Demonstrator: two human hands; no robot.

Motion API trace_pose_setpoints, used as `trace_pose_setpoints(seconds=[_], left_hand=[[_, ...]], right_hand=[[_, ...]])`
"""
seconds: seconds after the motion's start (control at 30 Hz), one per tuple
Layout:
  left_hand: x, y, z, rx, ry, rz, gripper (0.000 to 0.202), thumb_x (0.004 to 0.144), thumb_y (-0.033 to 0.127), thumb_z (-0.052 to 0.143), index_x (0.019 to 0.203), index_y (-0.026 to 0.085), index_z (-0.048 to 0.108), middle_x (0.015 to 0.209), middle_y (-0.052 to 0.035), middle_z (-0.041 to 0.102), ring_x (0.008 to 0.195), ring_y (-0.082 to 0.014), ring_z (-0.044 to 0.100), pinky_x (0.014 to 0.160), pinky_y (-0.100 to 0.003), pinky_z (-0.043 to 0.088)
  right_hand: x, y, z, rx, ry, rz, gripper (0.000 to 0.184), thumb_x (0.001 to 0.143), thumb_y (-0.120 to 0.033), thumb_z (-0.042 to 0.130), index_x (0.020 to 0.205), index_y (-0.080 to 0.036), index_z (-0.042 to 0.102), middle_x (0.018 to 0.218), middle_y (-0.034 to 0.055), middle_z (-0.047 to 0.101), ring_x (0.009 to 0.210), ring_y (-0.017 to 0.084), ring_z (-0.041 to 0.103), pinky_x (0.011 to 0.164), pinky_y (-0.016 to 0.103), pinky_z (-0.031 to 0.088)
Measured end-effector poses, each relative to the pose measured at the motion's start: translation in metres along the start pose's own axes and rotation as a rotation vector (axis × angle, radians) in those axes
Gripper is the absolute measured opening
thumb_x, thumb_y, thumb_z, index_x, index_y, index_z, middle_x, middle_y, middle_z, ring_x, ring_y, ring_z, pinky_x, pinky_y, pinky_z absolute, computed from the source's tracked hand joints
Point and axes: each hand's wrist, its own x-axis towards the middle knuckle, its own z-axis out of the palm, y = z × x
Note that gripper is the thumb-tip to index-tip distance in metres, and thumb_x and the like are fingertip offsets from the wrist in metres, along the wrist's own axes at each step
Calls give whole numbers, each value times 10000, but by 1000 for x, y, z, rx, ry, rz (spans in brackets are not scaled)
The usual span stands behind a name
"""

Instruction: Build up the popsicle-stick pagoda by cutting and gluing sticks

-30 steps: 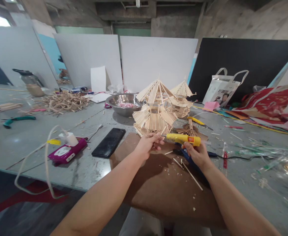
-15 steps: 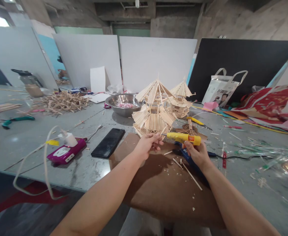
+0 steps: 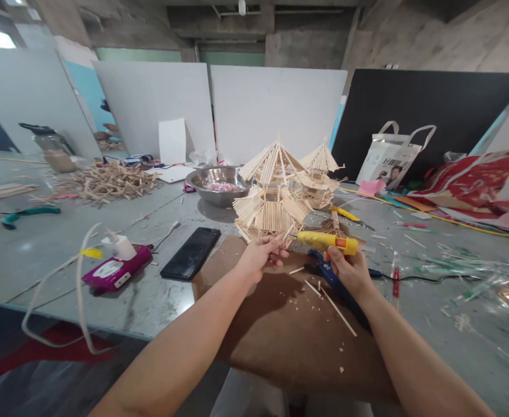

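My right hand (image 3: 350, 267) is closed around a yellow glue gun (image 3: 328, 241), its nozzle pointing left. Just left of the nozzle, my left hand (image 3: 265, 255) pinches a short wooden stick (image 3: 287, 233) in its fingertips. Directly behind my left hand stands a pavilion model (image 3: 275, 214) made of thin wooden sticks, with a pointed upper roof and a wider lower one. Under the glue gun lies a dark blue tool (image 3: 334, 284), partly covered by my right hand. Loose sticks (image 3: 339, 313) and white crumbs are scattered on the brown board (image 3: 280, 341).
A second stick pavilion (image 3: 319, 179) stands behind the first, beside a metal bowl (image 3: 219, 200). Left are a black phone (image 3: 191, 253), a purple power strip (image 3: 117, 269) with a looping cable, and a heap of sticks (image 3: 110, 182). A yellow-handled knife (image 3: 350, 214) lies to the right.
The glue gun in my right hand has shifted slightly right, its nozzle a little farther from my left fingers. My left hand is nearly unmoved.
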Motion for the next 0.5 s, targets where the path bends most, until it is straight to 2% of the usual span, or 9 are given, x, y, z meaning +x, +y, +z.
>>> trace_pose_setpoints(seconds=[0.27,0.5], left_hand=[[-1,1,0,20,2,-2,237,654,358,586,629,129,528,524,-16,594,349,-70,481,367,-183,348],[-1,0,0,33,-6,6,238,650,358,591,631,128,531,526,-19,595,353,-71,481,369,-180,349]], right_hand=[[0,-4,0,-7,16,27,380,684,-505,495,555,-149,531,405,-18,453,345,74,384,317,194,276],[0,-6,-1,13,34,34,353,712,-460,492,557,-144,519,426,-23,441,339,54,344,312,185,258]])
